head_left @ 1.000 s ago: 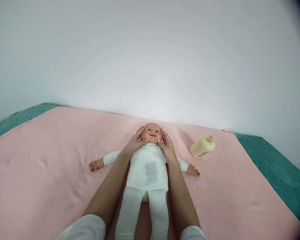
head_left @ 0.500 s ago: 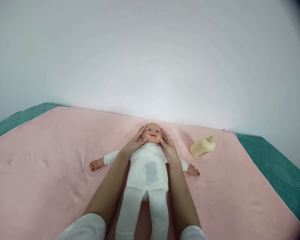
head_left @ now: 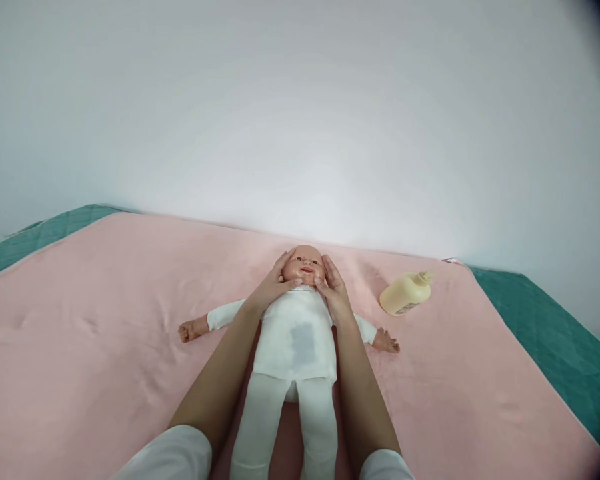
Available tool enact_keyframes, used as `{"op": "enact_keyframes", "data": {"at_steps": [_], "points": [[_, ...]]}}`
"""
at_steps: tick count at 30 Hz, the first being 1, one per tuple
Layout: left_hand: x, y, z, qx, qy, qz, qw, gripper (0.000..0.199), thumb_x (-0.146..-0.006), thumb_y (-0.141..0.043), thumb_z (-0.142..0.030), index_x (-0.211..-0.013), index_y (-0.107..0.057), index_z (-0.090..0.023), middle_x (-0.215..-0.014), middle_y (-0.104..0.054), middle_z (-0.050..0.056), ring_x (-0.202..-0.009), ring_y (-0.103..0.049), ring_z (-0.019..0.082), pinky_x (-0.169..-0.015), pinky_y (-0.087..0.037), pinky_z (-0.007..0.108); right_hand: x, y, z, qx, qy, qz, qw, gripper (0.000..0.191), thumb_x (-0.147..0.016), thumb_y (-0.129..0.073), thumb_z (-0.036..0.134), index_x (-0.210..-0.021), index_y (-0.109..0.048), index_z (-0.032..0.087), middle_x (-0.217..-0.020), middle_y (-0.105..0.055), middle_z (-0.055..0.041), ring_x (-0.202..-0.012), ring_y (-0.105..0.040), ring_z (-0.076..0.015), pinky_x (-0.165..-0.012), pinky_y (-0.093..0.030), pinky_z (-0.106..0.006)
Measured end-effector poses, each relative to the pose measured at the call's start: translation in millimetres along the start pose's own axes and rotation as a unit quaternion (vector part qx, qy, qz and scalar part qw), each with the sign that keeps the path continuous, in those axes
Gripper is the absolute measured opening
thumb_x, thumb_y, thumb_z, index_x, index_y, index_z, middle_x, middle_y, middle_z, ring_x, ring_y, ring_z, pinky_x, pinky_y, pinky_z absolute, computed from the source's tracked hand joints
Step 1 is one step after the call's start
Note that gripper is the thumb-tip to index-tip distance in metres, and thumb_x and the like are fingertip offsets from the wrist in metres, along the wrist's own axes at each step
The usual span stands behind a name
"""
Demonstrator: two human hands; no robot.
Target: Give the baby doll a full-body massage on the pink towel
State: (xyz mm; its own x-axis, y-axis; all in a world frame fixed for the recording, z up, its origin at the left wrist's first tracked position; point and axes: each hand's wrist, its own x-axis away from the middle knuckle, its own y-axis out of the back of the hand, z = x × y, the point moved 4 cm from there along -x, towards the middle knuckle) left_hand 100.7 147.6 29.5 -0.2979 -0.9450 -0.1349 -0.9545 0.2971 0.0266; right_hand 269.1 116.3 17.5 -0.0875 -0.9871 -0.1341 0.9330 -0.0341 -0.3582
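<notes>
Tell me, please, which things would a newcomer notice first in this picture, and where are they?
Probably first the baby doll in white clothes, face up in the middle of the pink sheet, with the left hand and right hand against the sides of its head. Next, the pale yellow pump bottle on the sheet to the right, beyond the doll's outstretched arm.

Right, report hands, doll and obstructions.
Left hand and right hand on either side of doll's head. Doll on its back, pink cloth beneath. Yellow bottle to the right, not blocking.
</notes>
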Motion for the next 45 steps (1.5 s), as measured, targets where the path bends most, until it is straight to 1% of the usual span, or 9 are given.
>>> {"op": "enact_keyframes", "data": {"at_steps": [4,7,14,20,24,29,33,41,45], "points": [[-1,-3.2,2,-0.014,0.001,0.003,1.0,0.095,-0.065,-0.08,-0.047,-0.147,-0.036,-0.031,-0.153,-0.036,0.007,-0.141,-0.034,0.035,-0.116,-0.03,0.047,4,-6,-2,0.032,-0.035,-0.002,0.999,0.101,-0.064,-0.082,0.038,-0.149,-0.03,0.026,-0.146,-0.047,-0.0089,-0.13,-0.052,-0.0294,-0.108,-0.046,-0.047],[-2,-4.4,4,-0.028,0.002,-0.002,1.0,0.096,-0.065,-0.08,-0.046,-0.148,-0.035,-0.03,-0.153,-0.036,0.008,-0.141,-0.033,0.036,-0.117,-0.028,0.048,5,-10,-2,0.036,-0.041,-0.008,0.998,0.104,-0.062,-0.083,0.037,-0.15,-0.027,0.026,-0.142,-0.052,-0.01,-0.122,-0.059,-0.0295,-0.104,-0.049,-0.047],[-4,-4.1,9,-0.038,-0.013,-0.004,0.999,0.092,-0.07,-0.077,-0.046,-0.148,-0.032,-0.029,-0.155,-0.033,0.008,-0.142,-0.031,0.034,-0.117,-0.027,0.047,2,-10,-1,0.075,-0.015,-0.008,0.997,0.097,-0.066,-0.08,0.039,-0.149,-0.031,0.025,-0.147,-0.046,-0.0083,-0.127,-0.055,-0.0281,-0.108,-0.047,-0.044],[-2,-3.0,8,-0.001,0.01,0.032,0.999,0.088,-0.075,-0.073,-0.046,-0.149,-0.029,-0.03,-0.158,-0.028,0.006,-0.141,-0.033,0.031,-0.115,-0.031,0.043,1,-7,1,0.075,-0.003,0.001,0.997,0.094,-0.067,-0.079,0.04,-0.148,-0.033,0.023,-0.151,-0.04,-0.0081,-0.136,-0.044,-0.027,-0.113,-0.041,-0.042],[-1,-1.4,3,0.033,0.03,0.029,0.999,0.085,-0.074,-0.074,-0.046,-0.148,-0.033,-0.031,-0.156,-0.032,0.005,-0.139,-0.037,0.031,-0.113,-0.035,0.042,1,-4,2,0.062,0.003,-0.001,0.998,0.093,-0.066,-0.08,0.042,-0.146,-0.037,0.024,-0.154,-0.036,-0.0072,-0.14,-0.039,-0.0265,-0.116,-0.036,-0.042],[-2,1.1,2,0.053,0.026,0.029,0.998,0.084,-0.074,-0.075,-0.045,-0.147,-0.038,-0.028,-0.156,-0.033,0.006,-0.142,-0.032,0.031,-0.117,-0.029,0.041,0,0,0,0.018,-0.002,0.003,1.0,0.088,-0.065,-0.081,0.041,-0.143,-0.042,0.025,-0.155,-0.034,-0.0062,-0.141,-0.037,-0.0265,-0.117,-0.033,-0.044],[-4,2.6,9,0.094,0.022,0.051,0.994,0.084,-0.076,-0.075,-0.042,-0.148,-0.036,-0.027,-0.154,-0.037,0.008,-0.141,-0.034,0.031,-0.117,-0.028,0.043,-3,5,-6,-0.027,-0.011,0.006,1.0,0.082,-0.065,-0.082,0.037,-0.139,-0.046,0.026,-0.155,-0.034,-0.005,-0.141,-0.038,-0.026,-0.116,-0.034,-0.045],[-4,-0.5,16,0.229,0.05,0.06,0.97,0.083,-0.077,-0.074,-0.041,-0.149,-0.034,-0.027,-0.15,-0.043,0.01,-0.135,-0.044,0.031,-0.112,-0.036,0.047,-9,16,-14,-0.089,-0.023,0.011,0.996,0.069,-0.068,-0.079,0.027,-0.132,-0.052,0.028,-0.156,-0.033,-0.0024,-0.142,-0.036,-0.0236,-0.118,-0.032,-0.046],[-5,0.9,18,0.255,0.07,0.037,0.964,0.069,-0.084,-0.065,-0.047,-0.145,-0.041,-0.026,-0.149,-0.043,0.009,-0.135,-0.044,0.029,-0.113,-0.037,0.045,-9,18,-15,-0.101,-0.022,0.01,0.995,0.068,-0.068,-0.079,0.026,-0.131,-0.053,0.028,-0.157,-0.031,-0.0029,-0.142,-0.035,-0.0237,-0.118,-0.031,-0.047]]}}
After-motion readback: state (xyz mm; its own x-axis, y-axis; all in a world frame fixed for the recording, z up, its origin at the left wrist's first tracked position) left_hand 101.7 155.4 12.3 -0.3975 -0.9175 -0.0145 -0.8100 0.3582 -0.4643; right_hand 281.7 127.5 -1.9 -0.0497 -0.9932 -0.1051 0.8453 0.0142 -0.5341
